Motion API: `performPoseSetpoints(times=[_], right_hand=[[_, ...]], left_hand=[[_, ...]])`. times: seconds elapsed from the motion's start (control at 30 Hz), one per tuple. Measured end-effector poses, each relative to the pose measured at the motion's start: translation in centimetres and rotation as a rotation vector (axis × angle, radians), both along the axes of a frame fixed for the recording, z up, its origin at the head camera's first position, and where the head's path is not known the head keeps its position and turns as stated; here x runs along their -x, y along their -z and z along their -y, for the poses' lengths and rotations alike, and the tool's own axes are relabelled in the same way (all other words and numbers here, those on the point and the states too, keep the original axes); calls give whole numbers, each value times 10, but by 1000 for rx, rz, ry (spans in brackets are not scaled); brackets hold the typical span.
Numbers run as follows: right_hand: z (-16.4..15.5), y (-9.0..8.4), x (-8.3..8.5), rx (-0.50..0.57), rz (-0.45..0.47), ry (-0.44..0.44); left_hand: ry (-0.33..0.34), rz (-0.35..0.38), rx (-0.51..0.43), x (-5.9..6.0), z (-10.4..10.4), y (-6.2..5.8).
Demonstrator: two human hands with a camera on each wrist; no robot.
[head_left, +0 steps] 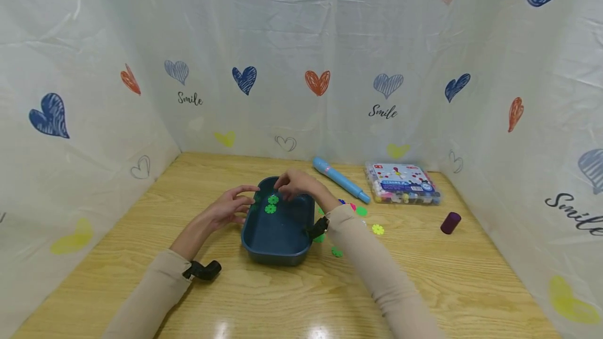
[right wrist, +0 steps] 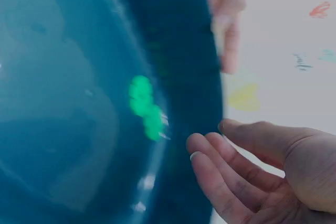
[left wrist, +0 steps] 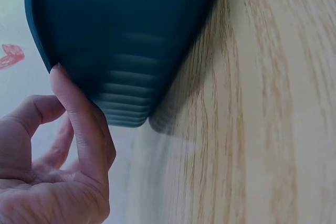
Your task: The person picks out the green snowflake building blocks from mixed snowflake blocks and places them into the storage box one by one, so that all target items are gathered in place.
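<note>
A dark blue plastic bin (head_left: pixel 278 234) sits on the wooden table (head_left: pixel 301 292) in front of me. Two green flower-shaped discs (head_left: pixel 271 204) lie inside it near the far end; in the right wrist view they appear as a green blur (right wrist: pixel 146 109). My left hand (head_left: pixel 247 198) is at the bin's left rim. In the left wrist view its thumb (left wrist: pixel 79 114) touches the bin's outer wall (left wrist: pixel 121 40) with the other fingers relaxed. My right hand (head_left: pixel 285 184) hovers over the bin's far end, its fingers (right wrist: pixel 220 177) loosely curved and holding nothing.
Several loose discs lie right of the bin, among them a green one (head_left: pixel 361 211) and a yellow one (head_left: pixel 378 229). Behind them are a light blue pen-shaped tool (head_left: pixel 341 179), a clear box of coloured pieces (head_left: pixel 402 183) and a purple cylinder (head_left: pixel 450 223). Heart-print curtains enclose the table.
</note>
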State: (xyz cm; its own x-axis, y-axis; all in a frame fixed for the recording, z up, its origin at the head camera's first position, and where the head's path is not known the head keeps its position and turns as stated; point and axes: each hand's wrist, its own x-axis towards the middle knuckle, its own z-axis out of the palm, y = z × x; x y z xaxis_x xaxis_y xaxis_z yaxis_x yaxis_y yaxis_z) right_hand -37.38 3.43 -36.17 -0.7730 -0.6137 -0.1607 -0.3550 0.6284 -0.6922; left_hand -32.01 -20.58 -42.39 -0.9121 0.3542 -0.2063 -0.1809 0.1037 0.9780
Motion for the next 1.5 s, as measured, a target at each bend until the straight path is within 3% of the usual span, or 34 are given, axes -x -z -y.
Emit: performPoseSetpoints(times=[0.27, 0.53, 1.0, 1.27, 1.5], right_hand=[[-33, -38, -5, 29, -77, -37], [-74, -45, -16, -1, -172, -67], [-156, -23, -46, -17, -216, -59], [-182, 10, -50, -56, -184, -55], [-187, 34, -48, -57, -191, -113]], left_hand=[[-1, 7, -13, -1, 1, 3], [7, 18, -32, -5, 2, 6], [2, 6, 1, 0, 1, -1], [-4, -3, 7, -1, 2, 0], [-8, -2, 6, -1, 3, 2]])
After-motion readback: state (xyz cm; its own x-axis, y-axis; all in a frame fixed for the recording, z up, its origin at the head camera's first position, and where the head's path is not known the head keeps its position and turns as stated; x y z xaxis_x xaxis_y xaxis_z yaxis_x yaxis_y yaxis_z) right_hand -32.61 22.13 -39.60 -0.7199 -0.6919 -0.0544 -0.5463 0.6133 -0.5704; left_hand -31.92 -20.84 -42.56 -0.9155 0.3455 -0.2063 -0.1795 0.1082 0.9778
